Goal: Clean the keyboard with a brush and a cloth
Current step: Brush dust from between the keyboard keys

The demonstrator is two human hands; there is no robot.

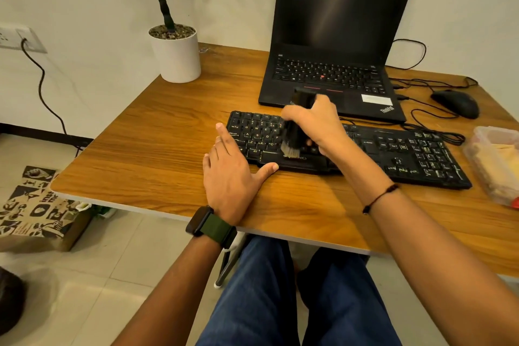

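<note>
Head view: black keyboard [393, 154] lying lengthwise left to right on wooden desk [168, 135], right hand [314, 123] gripping brush [295, 132] bristles-down over its left half, left hand [233, 174] flat, steadying the left end, unbrushed keys stretching rightward.

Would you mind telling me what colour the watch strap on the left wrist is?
The watch strap is dark olive green, with a black watch case; the head view shows it clearly.
</note>
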